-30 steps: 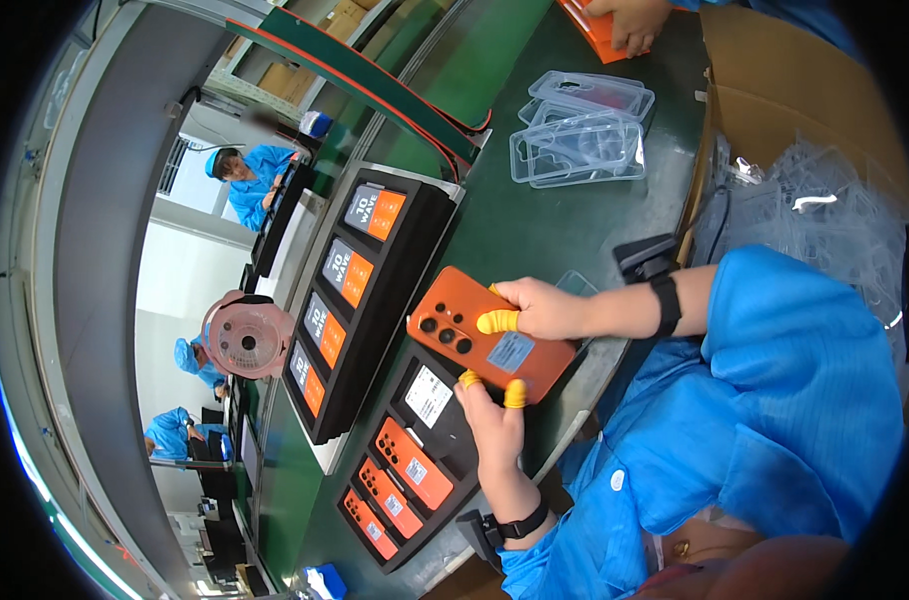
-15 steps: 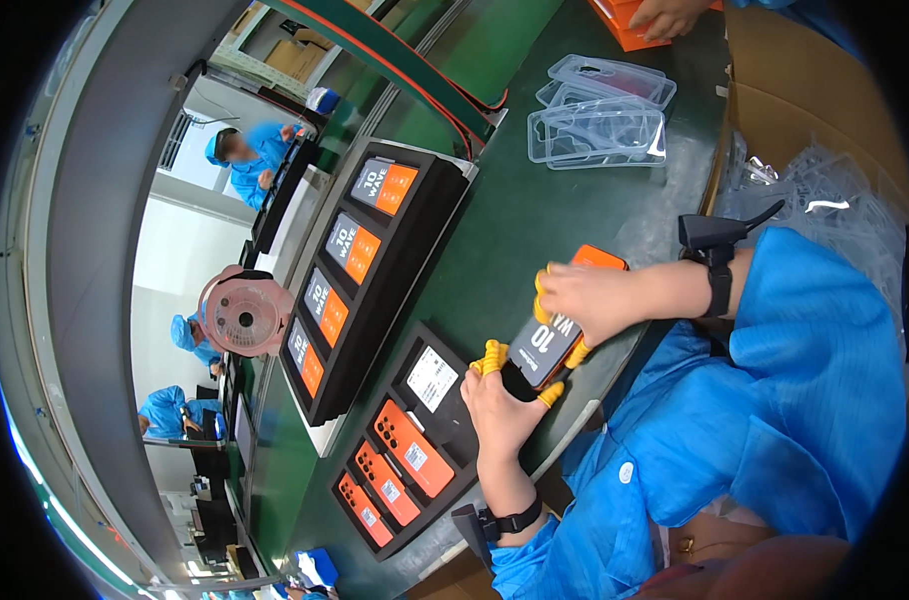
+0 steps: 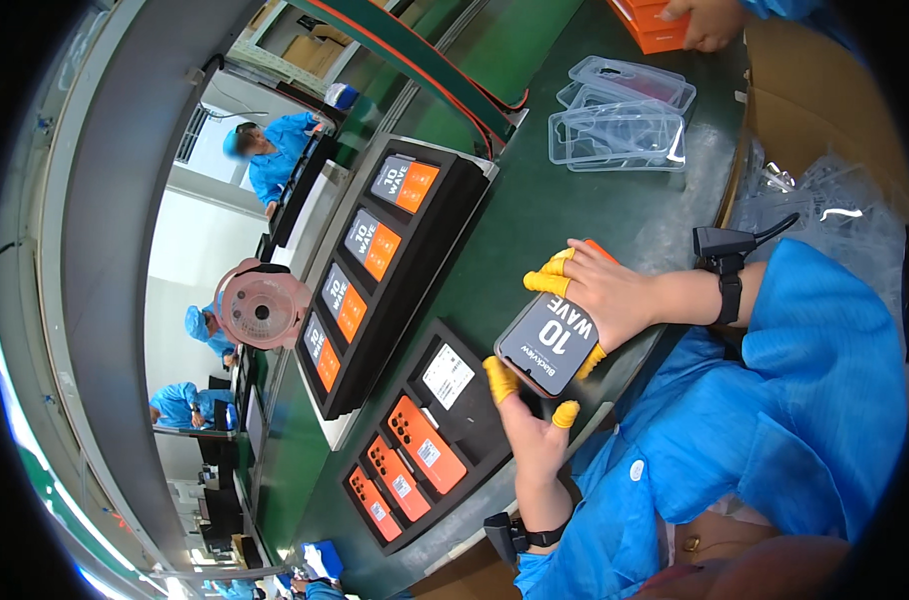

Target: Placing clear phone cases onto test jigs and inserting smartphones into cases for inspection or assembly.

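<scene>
A smartphone [image 3: 547, 343] with a dark grey printed front film and an orange end tilts face up above the green table. My right hand [image 3: 613, 305] grips it across its far half, yellow finger cots on the fingertips. My left hand [image 3: 535, 430], also in yellow cots, spreads its thumb and fingers apart just off the phone's near end. Left of that hand lies a black foam tray [image 3: 480, 440] with three orange phones [image 3: 430, 453] back up, their camera sides showing. A white label sheet [image 3: 448, 377] covers part of another slot in this tray.
A stacked black tray [image 3: 420, 270] with several grey-and-orange phones stands farther left. Clear plastic phone cases [image 3: 620, 135] lie at the back. Another person's hand [image 3: 713, 22] touches orange boxes [image 3: 655, 28]. At right, a cardboard box [image 3: 810, 85] holds clear plastic pieces. A pink fan [image 3: 263, 305] stands beyond.
My left hand has come away from the phone's near end and opened. The phone now tilts with its front more toward me, still in my right hand. The view has shifted slightly.
</scene>
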